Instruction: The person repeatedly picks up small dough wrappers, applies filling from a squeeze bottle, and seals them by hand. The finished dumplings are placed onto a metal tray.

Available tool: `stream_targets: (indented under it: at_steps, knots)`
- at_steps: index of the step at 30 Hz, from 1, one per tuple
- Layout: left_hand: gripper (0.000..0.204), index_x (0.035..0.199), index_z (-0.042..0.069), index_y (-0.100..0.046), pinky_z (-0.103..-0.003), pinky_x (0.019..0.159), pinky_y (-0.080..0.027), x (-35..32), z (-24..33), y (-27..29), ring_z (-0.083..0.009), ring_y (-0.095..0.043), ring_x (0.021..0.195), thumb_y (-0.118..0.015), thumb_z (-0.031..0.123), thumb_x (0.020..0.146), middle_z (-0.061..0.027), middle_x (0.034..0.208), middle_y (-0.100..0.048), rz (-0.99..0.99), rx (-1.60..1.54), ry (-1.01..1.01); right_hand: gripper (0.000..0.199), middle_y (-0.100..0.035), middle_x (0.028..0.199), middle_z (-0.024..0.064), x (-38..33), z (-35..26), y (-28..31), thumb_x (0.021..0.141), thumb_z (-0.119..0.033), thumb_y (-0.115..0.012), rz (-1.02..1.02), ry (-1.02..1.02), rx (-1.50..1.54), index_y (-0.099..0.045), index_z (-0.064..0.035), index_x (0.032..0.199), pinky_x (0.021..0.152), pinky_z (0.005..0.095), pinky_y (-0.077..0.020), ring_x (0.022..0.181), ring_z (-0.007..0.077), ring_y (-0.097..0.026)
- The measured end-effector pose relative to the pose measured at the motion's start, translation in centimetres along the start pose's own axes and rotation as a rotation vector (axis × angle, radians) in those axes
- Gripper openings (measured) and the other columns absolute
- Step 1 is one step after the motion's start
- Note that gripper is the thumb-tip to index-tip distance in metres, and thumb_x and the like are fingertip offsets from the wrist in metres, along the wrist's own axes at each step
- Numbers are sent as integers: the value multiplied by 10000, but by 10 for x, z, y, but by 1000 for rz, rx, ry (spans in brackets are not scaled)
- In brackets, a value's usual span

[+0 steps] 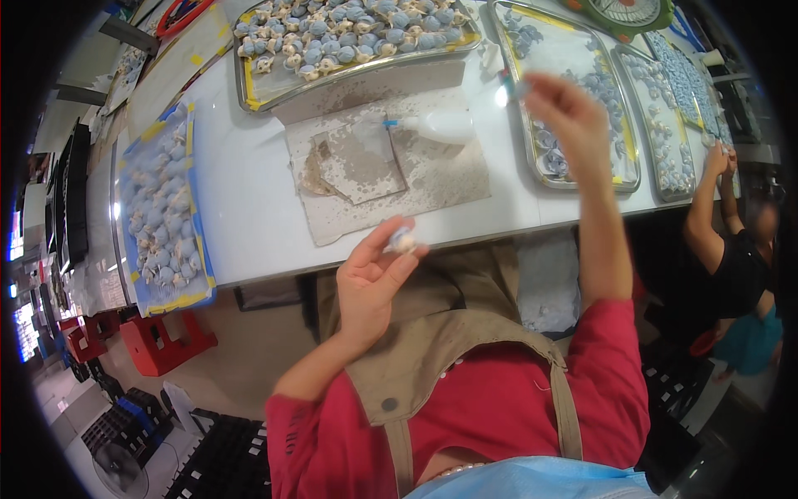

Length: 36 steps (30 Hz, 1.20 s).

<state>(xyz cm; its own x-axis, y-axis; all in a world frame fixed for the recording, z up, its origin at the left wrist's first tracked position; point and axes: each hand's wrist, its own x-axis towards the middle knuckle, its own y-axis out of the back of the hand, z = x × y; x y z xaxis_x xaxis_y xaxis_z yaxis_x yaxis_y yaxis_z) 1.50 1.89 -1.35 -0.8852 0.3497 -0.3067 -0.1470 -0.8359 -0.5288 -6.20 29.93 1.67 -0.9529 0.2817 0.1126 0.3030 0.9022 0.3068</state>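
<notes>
My left hand (372, 283) is in front of the table edge, its fingers closed around a small figurine (403, 240) with a cream face and a pale blue part. Raised over the near-right tray (544, 176), my right hand (569, 112) is smeared by motion. Its thumb and finger pinch together at a small bluish thing (521, 88) too blurred to name. Loose blue pieces (600, 83) lie in that tray. Between my hands, a white squeeze bottle (449, 126) with a blue tip rests on its side on a stained cardboard sheet (453, 185).
A metal tray (253, 101) of blue and cream figurines stands at the back, another blue-edged tray (204, 279) at the left. More trays (677, 187) continue rightward, beside a co-worker (719, 258). A green fan (623, 12) stands at the top right. Red stools (162, 345) are below left.
</notes>
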Motion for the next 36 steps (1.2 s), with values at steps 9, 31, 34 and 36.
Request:
stream_targets:
  at_steps: [9,31,34,36]
  knots:
    - [456,1280,-55,-398,-284,885,-449,4,-9,0,-176,-543,1045,-552,-26,852,-140,1239,-500,-53,129,-167,242,-632,941,64,-131,-19,-87,820,-35,-618,-253,-606,968,-593,-1,1059,744,240,-487,821,102,-593]
    - [346,1202,-24,-509,-156,678,-413,-4,5,14,-37,-523,777,-574,22,865,-20,944,-588,-122,265,-107,215,-599,771,73,-119,-37,-88,635,-16,-691,-254,513,-251,-595,-44,826,601,309,-477,703,236,-591]
    - [352,1203,-26,-507,-149,656,-405,-4,5,12,-30,-505,741,-577,13,860,-10,912,-586,-124,294,-106,179,-571,754,76,-116,-37,-86,649,-19,-657,-291,560,-281,-575,-41,806,592,324,-460,676,242,-570]
    - [353,1203,-28,-506,-152,656,-406,-3,4,9,-29,-494,734,-577,6,858,-13,929,-585,-118,307,-108,164,-552,743,78,-114,-35,-85,660,-19,-644,-319,569,-284,-563,-41,800,589,332,-450,665,246,-557]
